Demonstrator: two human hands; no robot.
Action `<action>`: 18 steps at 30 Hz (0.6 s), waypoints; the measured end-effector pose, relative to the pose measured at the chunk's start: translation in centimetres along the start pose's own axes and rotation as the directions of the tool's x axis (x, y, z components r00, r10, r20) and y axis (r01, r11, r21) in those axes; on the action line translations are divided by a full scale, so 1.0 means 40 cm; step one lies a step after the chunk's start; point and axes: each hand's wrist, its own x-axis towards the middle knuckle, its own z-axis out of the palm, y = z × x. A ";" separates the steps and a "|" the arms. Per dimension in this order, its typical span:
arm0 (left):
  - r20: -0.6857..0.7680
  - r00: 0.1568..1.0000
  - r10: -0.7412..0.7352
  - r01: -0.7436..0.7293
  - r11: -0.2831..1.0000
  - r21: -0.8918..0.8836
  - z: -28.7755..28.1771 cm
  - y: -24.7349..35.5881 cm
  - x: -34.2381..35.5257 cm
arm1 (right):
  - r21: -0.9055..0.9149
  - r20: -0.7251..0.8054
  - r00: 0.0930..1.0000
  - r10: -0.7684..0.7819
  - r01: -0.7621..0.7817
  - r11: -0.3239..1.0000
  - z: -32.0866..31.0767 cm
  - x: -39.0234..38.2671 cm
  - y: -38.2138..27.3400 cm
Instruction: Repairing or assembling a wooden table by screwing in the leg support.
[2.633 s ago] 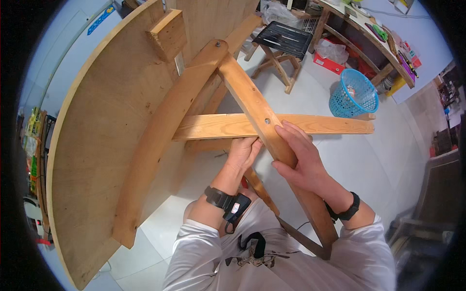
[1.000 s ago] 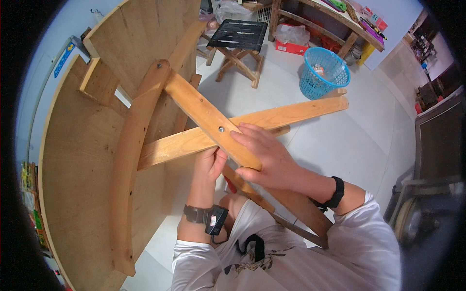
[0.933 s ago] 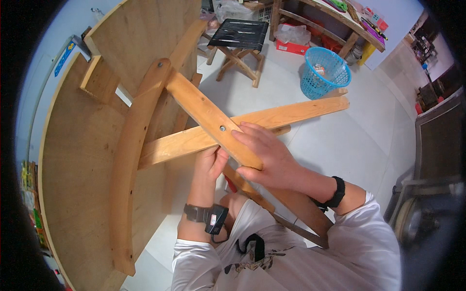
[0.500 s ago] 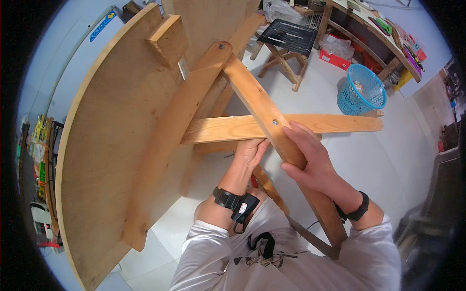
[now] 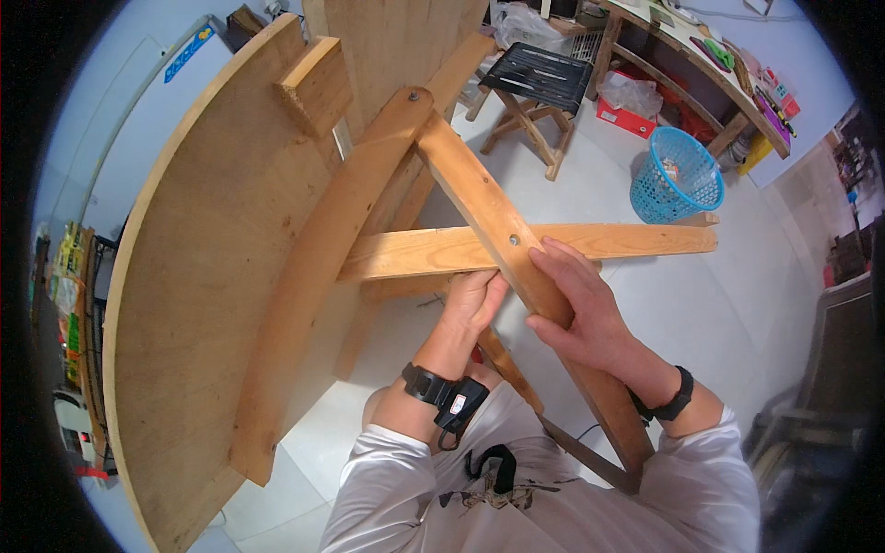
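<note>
A pale wooden leg [image 5: 479, 191] slants from the upper middle down toward my right side and crosses over a level wooden bar [image 5: 415, 251]. A small metal fastener [image 5: 514, 241] sits in the leg at the crossing. My right hand [image 5: 590, 318] wraps round the leg just below it, thumb on the near side, fingers over the far edge. Beneath the bar, close to the crossing, my left hand [image 5: 475, 300] has its fingers curled closed; whatever they hold is hidden. A large round-edged wooden tabletop [image 5: 194, 276] stands on edge at the left, with a wooden batten [image 5: 304, 276] across it.
Farther off are a folding stool [image 5: 537, 78] with a black seat and a blue mesh basket [image 5: 676, 175]. A cluttered workbench [image 5: 728, 74] stands at the far right, a red box [image 5: 627, 117] beneath it. Another wooden leg [image 5: 509, 364] runs below my hands.
The whole view has shifted slightly. Both hands keep their places on and under the wooden frame, with the left one's fingers curled a little tighter.
</note>
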 end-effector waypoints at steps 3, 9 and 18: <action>0.004 1.000 -0.010 0.010 1.000 -0.025 -0.009 -0.006 0.005 | 0.006 -0.013 1.000 -0.019 0.019 1.000 0.003 0.000 -0.002; 0.008 1.000 -0.016 0.016 0.999 -0.042 -0.006 -0.012 0.003 | -0.002 -0.010 1.000 -0.027 0.026 1.000 0.005 0.000 0.001; 0.021 0.993 -0.116 0.117 0.988 -0.104 -0.009 -0.038 0.006 | -0.017 -0.039 0.998 -0.046 0.045 0.999 0.005 -0.006 -0.001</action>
